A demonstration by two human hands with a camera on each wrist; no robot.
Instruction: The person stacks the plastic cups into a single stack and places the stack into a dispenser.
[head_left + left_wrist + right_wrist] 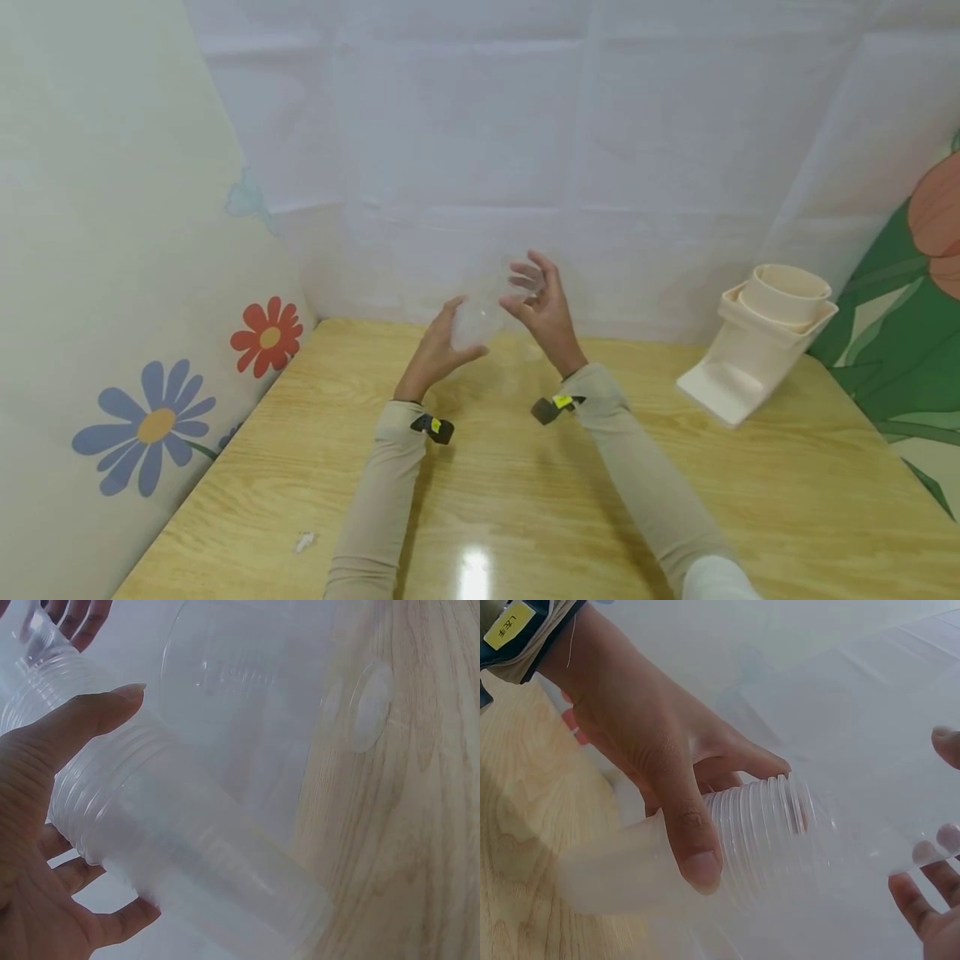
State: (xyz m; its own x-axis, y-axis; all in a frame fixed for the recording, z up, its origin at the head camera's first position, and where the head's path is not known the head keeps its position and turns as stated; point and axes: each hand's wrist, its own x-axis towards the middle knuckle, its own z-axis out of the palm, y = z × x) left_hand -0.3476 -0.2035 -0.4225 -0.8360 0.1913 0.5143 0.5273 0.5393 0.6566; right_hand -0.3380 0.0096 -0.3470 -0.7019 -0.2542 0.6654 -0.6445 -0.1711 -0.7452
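Note:
My left hand [442, 346] grips a nested stack of clear plastic cups [202, 840], thumb on one side of the ribbed rims and fingers on the other. In the right wrist view the stack [757, 817] is tilted, its rims toward my right hand. My right hand [547, 312] holds a single clear cup [525, 275] just off the stack's open end, thumb and fingers curved around it. Some of its fingers [949, 838] show through the clear wall. Beyond the stack, another clear cup [371, 709] stands on the table.
To the right on the wooden table [480, 492] stands a cream-coloured stand [765, 358] with a round tube in its top. A small white scrap [303, 542] lies at the front left. White cloth [465, 125] hangs behind; flower-painted walls flank both sides.

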